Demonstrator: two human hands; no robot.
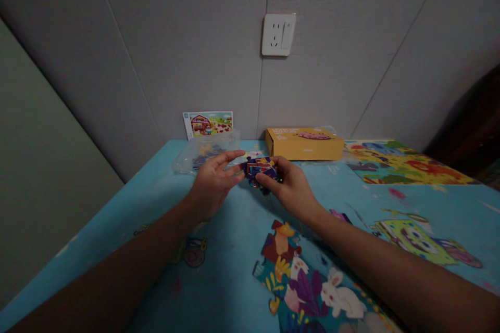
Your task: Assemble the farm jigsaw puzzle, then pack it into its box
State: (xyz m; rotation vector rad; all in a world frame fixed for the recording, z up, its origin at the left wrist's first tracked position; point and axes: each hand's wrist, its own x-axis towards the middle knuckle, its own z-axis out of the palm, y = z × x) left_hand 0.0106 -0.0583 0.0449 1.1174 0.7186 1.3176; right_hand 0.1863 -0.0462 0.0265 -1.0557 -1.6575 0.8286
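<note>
My right hand [291, 184] grips a small stack of dark, multicoloured puzzle pieces [261, 170], thumb on top, above the blue patterned cloth. On the stack's left side, my left hand [216, 179] has its fingers spread, the fingertips at or very near the pieces' edge. Below my right forearm lies a partly joined puzzle [308, 286] with rabbits and plants on a teal ground. A loose purple piece [340, 215] shows just beyond that forearm, partly hidden by it.
A clear plastic bag [185, 158] with pieces inside lies at the back left, before a farm picture card [209, 124]. A yellow box [307, 145] stands by the wall. Right of it lies a colourful completed puzzle [406, 164]. A socket [278, 35] is on the wall.
</note>
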